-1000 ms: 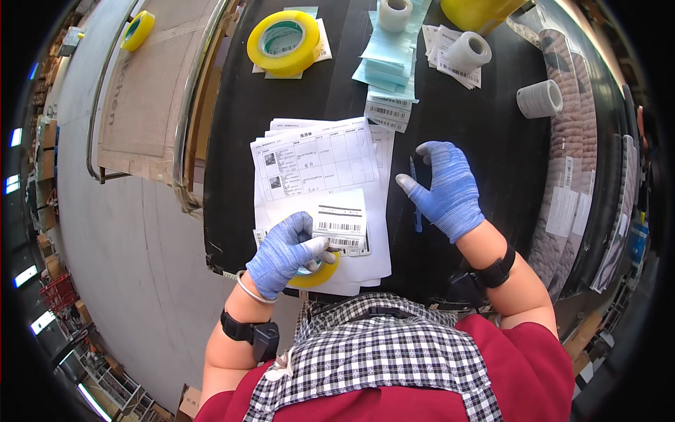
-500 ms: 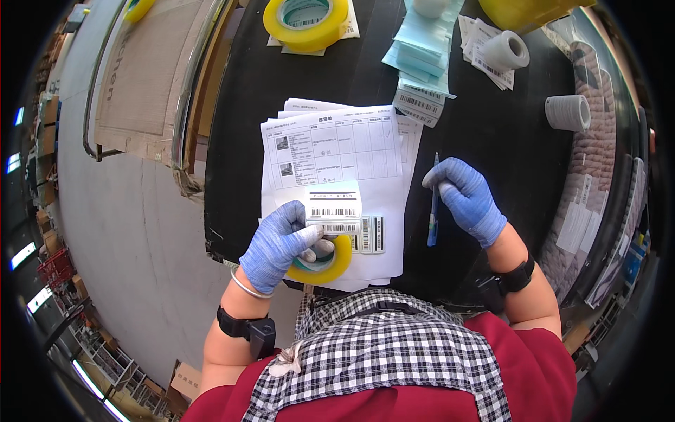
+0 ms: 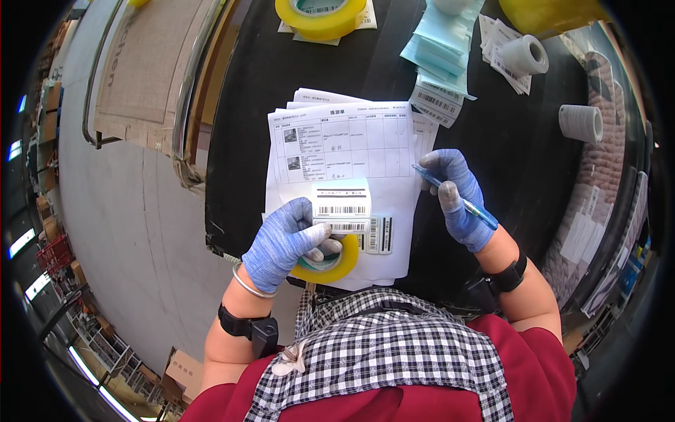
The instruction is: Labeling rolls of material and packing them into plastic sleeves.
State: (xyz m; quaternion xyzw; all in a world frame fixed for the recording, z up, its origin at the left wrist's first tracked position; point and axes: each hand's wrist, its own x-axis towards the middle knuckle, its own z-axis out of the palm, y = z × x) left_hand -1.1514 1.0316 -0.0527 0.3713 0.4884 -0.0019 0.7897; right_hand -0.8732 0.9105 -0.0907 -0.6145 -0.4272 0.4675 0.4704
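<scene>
Both my hands wear blue gloves with greyish fingertips. My left hand (image 3: 285, 239) is closed, pinching white barcode labels (image 3: 341, 204) between thumb and fingers. Its fingers also reach over a yellow tape roll (image 3: 344, 266) lying under the labels; whether they grip the roll I cannot tell. In my right hand (image 3: 457, 200), closed, a blue pen (image 3: 477, 211) slants with its tip toward the papers. Printed sheets (image 3: 383, 144) with a table and small pictures lie stacked beneath and beyond the left hand. More barcode labels (image 3: 380, 235) rest on the sheets beside the tape.
On the black table (image 3: 242, 133), another yellow tape roll (image 3: 320, 21) sits on labels at the far side. A folded strip of light-blue labels (image 3: 441, 53) lies far right of centre. Two white rolls (image 3: 524, 56) stand farther right. Left of the table is a cart with cardboard (image 3: 148, 70).
My right hand has picked up the pen from the table and now holds it tilted near the sheets. My left hand keeps its labels. The whole view has shifted slightly.
</scene>
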